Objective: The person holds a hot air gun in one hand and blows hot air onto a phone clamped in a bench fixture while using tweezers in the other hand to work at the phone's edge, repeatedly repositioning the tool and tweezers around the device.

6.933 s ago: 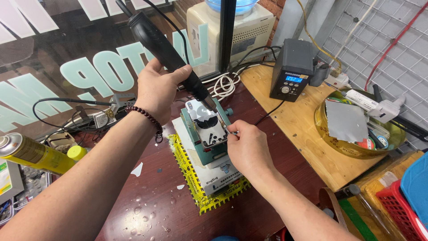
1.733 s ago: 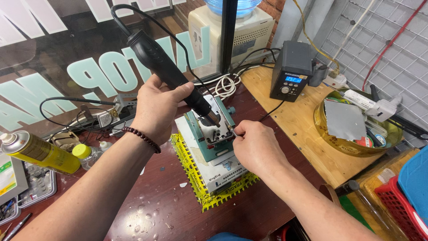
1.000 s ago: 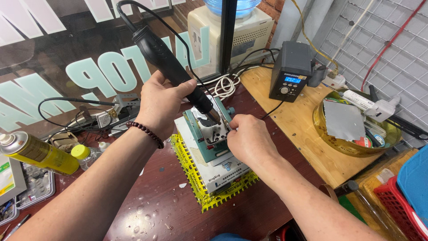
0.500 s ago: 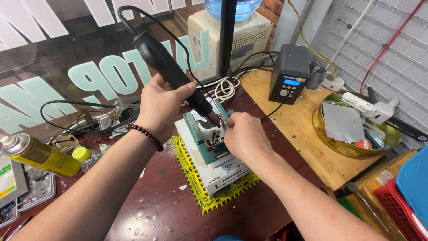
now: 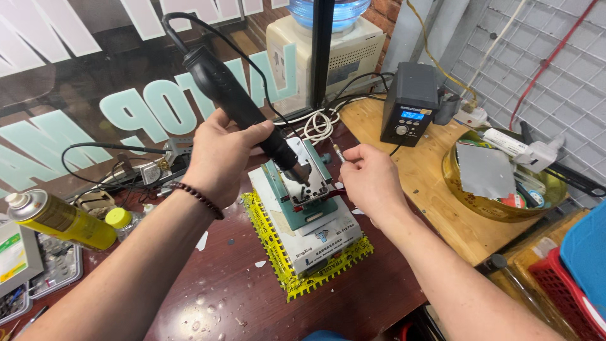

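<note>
I had the left hand wrapped around the black hot-air handle, fingers closed all the way round its lower grip, thumb lying across the front. The handle slanted up and away from the green fixture, with its nozzle end pointing down at the small board piece clamped on top of that fixture. Its black cable looped off the upper end.

The right hand sat just to the right of the fixture, fingers curled in and pinched on a thin metal tool, whose tip angled up and left, just beside the fixture's far right corner. I could not tell whether that tip touched anything.

The fixture stood on a white box, and the box lay on a yellow mat with toothed edges, all on the dark red tabletop. Behind the fixture, coiled white cable lay on the table. Further back and to the right of the fixture stood a black station with a blue display on a wooden board. Well to the right of the fixture, a round yellowish bowl held a grey sheet and odd parts. Well to the left of the fixture, a yellow spray can lay tilted, with a small yellow-capped bottle next to it.
</note>
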The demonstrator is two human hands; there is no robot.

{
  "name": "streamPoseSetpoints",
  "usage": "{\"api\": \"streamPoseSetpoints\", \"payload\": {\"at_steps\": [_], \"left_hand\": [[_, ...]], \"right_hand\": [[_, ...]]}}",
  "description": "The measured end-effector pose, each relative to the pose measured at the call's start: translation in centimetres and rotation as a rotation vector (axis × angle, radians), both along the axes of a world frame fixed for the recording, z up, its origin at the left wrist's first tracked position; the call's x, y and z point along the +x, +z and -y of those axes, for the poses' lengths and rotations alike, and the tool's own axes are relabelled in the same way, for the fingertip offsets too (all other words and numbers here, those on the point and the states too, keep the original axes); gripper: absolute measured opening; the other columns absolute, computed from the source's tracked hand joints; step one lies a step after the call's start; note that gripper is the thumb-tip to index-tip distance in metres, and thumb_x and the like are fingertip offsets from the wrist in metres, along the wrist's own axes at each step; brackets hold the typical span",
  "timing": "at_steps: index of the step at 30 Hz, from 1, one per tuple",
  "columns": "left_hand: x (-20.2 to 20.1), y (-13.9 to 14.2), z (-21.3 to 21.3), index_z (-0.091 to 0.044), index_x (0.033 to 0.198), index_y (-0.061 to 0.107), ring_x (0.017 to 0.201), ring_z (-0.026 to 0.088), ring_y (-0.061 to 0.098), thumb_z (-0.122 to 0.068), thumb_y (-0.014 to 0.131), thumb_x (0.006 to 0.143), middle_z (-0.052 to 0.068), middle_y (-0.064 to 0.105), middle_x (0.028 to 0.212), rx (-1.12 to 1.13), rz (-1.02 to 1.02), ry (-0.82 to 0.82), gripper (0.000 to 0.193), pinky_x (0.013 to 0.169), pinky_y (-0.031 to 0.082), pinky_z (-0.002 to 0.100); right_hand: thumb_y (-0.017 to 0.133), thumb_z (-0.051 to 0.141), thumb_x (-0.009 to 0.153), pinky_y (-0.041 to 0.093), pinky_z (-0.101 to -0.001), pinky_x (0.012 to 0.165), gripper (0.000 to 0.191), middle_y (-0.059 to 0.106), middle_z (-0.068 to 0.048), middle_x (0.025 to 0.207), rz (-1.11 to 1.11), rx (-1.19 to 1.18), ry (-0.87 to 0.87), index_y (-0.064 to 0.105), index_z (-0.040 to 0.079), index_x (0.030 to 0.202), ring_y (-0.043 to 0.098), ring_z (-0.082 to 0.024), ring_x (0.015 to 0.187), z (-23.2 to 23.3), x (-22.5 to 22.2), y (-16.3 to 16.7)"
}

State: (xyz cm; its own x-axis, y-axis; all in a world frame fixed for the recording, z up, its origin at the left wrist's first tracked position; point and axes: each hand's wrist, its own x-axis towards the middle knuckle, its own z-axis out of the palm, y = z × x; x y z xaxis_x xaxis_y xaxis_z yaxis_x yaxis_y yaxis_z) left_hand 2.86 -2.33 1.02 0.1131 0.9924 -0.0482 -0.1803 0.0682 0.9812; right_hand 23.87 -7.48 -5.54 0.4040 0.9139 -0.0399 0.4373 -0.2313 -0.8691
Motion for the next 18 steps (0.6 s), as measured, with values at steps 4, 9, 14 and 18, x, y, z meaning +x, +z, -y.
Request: {"api": "streamPoseSetpoints", "payload": {"at_steps": [4,9,14,18], "left_hand": [[-2.4,0.1,1.1,-0.002,0.110,0.062,0.087,0.021,0.076,-0.003,0.070,0.087,0.010,0.074,0.099,-0.057,-0.155,-0.036,0.025,0.078,0.066,0.037],[-6.1,-0.8,2.1,-0.002,0.104,0.065,0.087,0.022,0.075,-0.003,0.072,0.086,0.011,0.074,0.097,-0.104,-0.240,-0.035,0.020,0.080,0.063,0.037],[-7.7,-2.1,2.3,-0.002,0.102,0.066,0.086,0.023,0.075,-0.002,0.071,0.084,0.009,0.074,0.098,-0.195,-0.276,0.001,0.018,0.080,0.064,0.038],[-7.2,-2.2,2.0,-0.002,0.102,0.063,0.086,0.023,0.075,-0.001,0.072,0.085,0.009,0.071,0.097,-0.179,-0.226,-0.013,0.019,0.079,0.065,0.038]], "right_hand": [[0.063,0.010,0.092,0.038,-0.0286,0.044,0.028,0.071,-0.010,0.084,-0.374,-0.158,0.058,0.065,0.002,0.119,0.050,-0.010,0.052,1.0,1.9,-0.1],[0.061,0.013,0.093,0.026,-0.0261,0.039,0.029,0.071,-0.012,0.082,-0.550,-0.265,0.111,0.065,0.001,0.119,0.041,-0.009,0.045,3.8,1.7,-0.4],[0.060,0.007,0.090,0.033,-0.0277,0.039,0.035,0.070,-0.010,0.081,-0.425,-0.266,0.107,0.065,0.005,0.125,0.045,-0.010,0.044,4.9,-0.2,0.0],[0.060,0.006,0.090,0.040,-0.0259,0.042,0.036,0.073,-0.011,0.081,-0.308,-0.235,0.140,0.068,0.005,0.126,0.049,-0.008,0.046,5.1,-1.1,0.4]]}}
